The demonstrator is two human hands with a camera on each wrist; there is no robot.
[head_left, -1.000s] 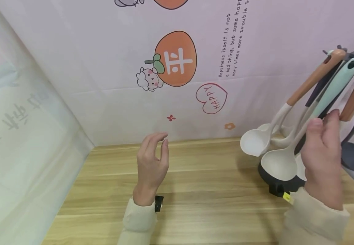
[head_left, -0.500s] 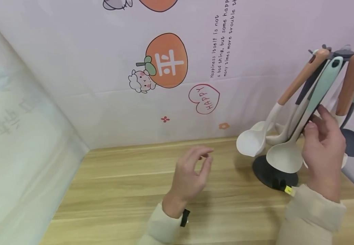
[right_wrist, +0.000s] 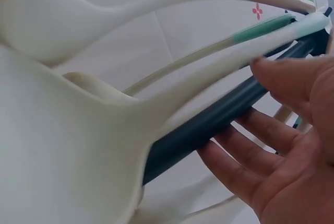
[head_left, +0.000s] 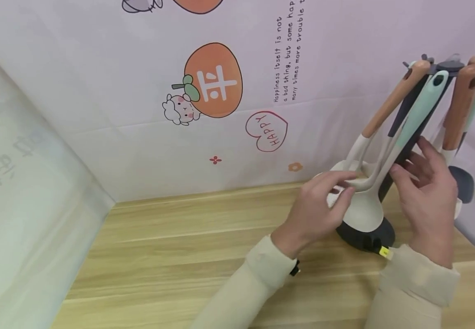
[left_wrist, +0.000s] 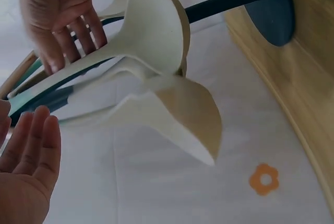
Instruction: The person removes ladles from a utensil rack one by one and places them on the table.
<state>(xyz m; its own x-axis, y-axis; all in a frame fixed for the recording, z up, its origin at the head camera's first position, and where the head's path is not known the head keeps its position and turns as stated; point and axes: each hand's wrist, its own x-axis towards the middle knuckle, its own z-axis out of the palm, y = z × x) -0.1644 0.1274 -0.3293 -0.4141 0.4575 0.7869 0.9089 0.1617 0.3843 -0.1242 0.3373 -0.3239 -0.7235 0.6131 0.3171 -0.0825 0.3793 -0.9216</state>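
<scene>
A dark utensil stand (head_left: 350,235) with a round base and upright pole (right_wrist: 209,125) holds several hanging utensils. In front hangs a cream ladle (head_left: 362,211) with a mint handle; a white ladle (left_wrist: 190,114) hangs beside it. My right hand (head_left: 430,196) reaches behind the ladle handle. In the right wrist view its fingertips meet the pole's lower edge, while the thumb lies near the mint-handled ladle. My left hand (head_left: 317,208) is left of the ladles, overlapping the white one in the head view; the left wrist view shows its fingers (left_wrist: 36,140) extended and holding nothing.
A brown-handled utensil (head_left: 461,105) and a dark-headed turner (head_left: 461,183) hang on the stand's right side. The wooden table (head_left: 171,256) meets a printed cloth wall (head_left: 138,160) close behind the stand. Another cloth (head_left: 19,205) borders the left side.
My left hand has travelled right across the table to the ladles. My right hand has shifted from the right-hand handles to beside the pole. The head view has turned slightly right.
</scene>
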